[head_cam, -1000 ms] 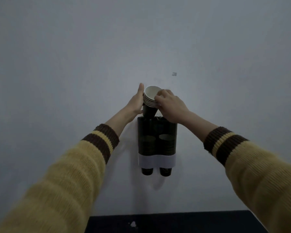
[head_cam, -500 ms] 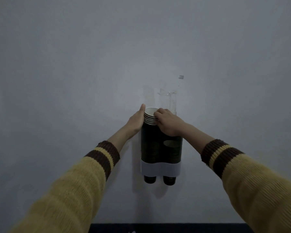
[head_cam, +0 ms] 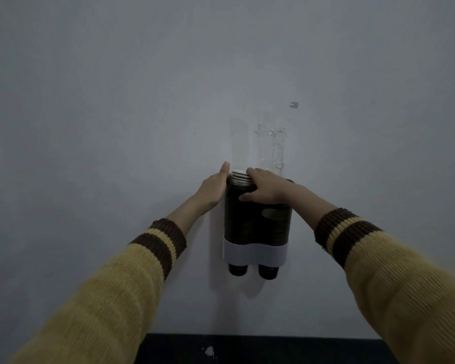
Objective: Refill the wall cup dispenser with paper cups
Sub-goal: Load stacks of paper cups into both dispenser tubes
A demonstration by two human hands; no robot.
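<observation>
A dark two-tube cup dispenser (head_cam: 258, 227) with a white band (head_cam: 254, 254) hangs on the wall. A stack of paper cups (head_cam: 240, 177) sits deep in its left tube, only the white rims showing at the top. My left hand (head_cam: 212, 191) rests flat against the left side of the tube and the rims. My right hand (head_cam: 267, 189) lies over the top of the stack, fingers on the rims and thumb on the tube front. The right tube shows a lower stack through its wall. Two cup bottoms (head_cam: 252, 270) poke out below.
The grey wall (head_cam: 116, 101) carries torn clear tape (head_cam: 272, 148) above the dispenser and a small mark (head_cam: 294, 104) further up. A dark surface (head_cam: 260, 349) with a white speck lies along the bottom edge.
The cup stack has gone from standing tilted above the left tube to sunk down inside it. Both hands followed it down; the right hand now presses on top.
</observation>
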